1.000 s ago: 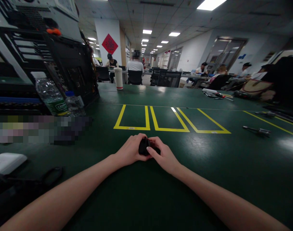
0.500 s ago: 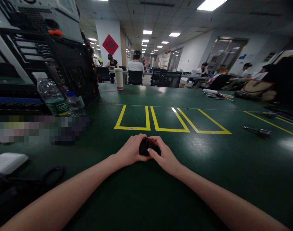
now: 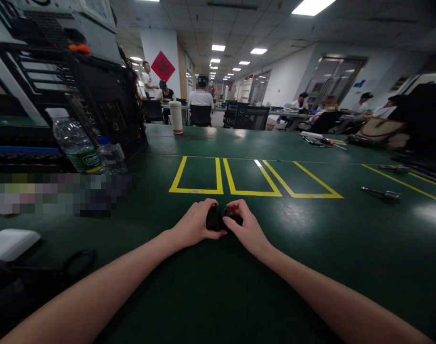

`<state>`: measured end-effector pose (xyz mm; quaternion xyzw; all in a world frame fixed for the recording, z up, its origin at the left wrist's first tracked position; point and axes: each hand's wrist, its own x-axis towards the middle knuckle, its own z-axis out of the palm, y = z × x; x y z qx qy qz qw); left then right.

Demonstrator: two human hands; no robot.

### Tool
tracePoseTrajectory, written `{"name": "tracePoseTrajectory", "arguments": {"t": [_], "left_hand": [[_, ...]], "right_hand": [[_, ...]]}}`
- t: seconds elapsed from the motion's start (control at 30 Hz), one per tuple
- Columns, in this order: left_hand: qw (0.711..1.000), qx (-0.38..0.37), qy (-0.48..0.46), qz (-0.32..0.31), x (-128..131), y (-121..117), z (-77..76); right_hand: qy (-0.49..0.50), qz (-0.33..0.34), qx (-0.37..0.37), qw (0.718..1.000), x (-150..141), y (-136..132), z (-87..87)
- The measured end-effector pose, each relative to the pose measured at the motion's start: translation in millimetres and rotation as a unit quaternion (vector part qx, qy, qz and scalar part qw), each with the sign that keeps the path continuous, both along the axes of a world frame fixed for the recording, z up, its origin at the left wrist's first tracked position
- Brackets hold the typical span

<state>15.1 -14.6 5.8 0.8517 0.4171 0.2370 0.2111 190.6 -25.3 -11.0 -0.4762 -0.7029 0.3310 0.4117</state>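
In the middle of the head view, my left hand (image 3: 198,220) is closed around a small black block-like object (image 3: 212,219), thumb below and fingers over the top. My right hand (image 3: 244,225) pinches a small dark piece (image 3: 226,213) at the object's right side, with thumb and fingers facing my left hand. Another black part shows beneath the right fingers. The dark colours blend together, so I cannot tell whether the pieces still touch or what kind of object this is. Both hands are low over the green tabletop (image 3: 218,291).
Yellow tape outlines (image 3: 255,193) mark the table beyond my hands. At left stand a black computer case (image 3: 108,105), a plastic bottle (image 3: 72,141) and a white box-like thing (image 3: 13,243). A metal tool (image 3: 382,194) lies at right, a white cup (image 3: 176,117) farther back. Several people sit beyond.
My right hand has shifted slightly right, away from my left, and a gap has opened between their fingertips. My left hand has stayed nearly still around the black object.
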Motion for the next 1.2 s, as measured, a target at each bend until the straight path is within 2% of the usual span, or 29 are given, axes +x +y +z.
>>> {"name": "tracePoseTrajectory", "arguments": {"t": [0.1, 0.27, 0.33, 0.5, 0.6, 0.77, 1.03, 1.2], "left_hand": [[1.0, -0.006, 0.001, 0.005, 0.6, 0.5, 0.4], [1.0, -0.012, -0.009, -0.003, 0.0, 0.2, 1.6], [1.0, -0.009, -0.011, -0.004, -0.1, -0.2, 1.5], [0.999, 0.014, -0.011, -0.028, 0.2, -1.2, 2.0], [0.999, 0.026, -0.007, -0.034, 0.3, -1.8, 2.8], [0.999, 0.035, -0.004, -0.025, 0.9, -1.9, 2.3], [0.998, 0.052, 0.002, -0.025, 1.6, 0.1, -0.4], [0.999, 0.051, 0.011, -0.012, 3.1, 1.0, -0.8]], "right_hand": [[0.027, -0.002, -0.022, 0.999, 0.3, 2.7, -1.2], [0.074, 0.106, -0.073, 0.989, -1.7, 3.5, 0.3], [0.089, 0.126, -0.097, 0.983, -2.3, 3.8, 0.9], [0.142, 0.132, -0.173, 0.966, -2.1, 6.5, 5.5], [0.142, 0.127, -0.192, 0.963, -2.0, 7.7, 9.7], [0.126, 0.141, -0.165, 0.968, -1.9, 6.5, 7.6], [0.045, 0.105, -0.055, 0.992, -3.8, -5.8, 3.0], [0.002, 0.08, 0.025, 0.996, -6.1, -8.1, 2.6]]}}
